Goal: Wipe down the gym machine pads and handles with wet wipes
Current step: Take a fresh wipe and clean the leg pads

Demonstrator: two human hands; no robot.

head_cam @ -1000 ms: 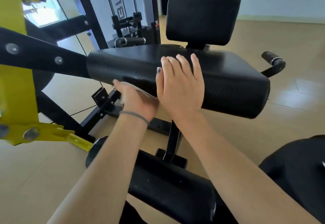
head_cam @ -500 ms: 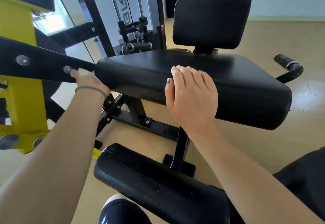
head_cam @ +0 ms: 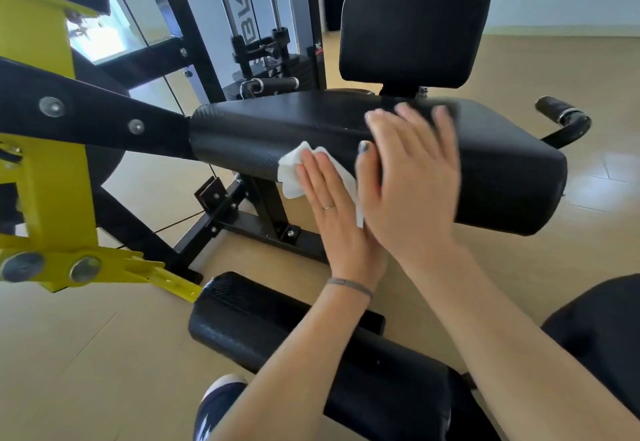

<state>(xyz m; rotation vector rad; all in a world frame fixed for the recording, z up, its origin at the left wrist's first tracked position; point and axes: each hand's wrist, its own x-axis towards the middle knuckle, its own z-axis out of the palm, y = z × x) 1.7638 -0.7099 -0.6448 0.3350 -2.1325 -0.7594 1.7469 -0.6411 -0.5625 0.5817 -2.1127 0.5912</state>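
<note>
Your left hand [head_cam: 332, 205] presses the crumpled white wet wipe [head_cam: 294, 170] flat-fingered against the black padded vinyl seat [head_cam: 502, 163], front edge, 9 o'clock of your spread right hand [head_cam: 408, 181]. Unpinched, the wipe may slip off.

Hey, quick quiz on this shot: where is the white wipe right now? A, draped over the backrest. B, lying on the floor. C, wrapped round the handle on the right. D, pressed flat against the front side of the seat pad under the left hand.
D: the wipe sits under the flat left hand on the front face of the seat pad, while the right hand rests open beside it.
</note>
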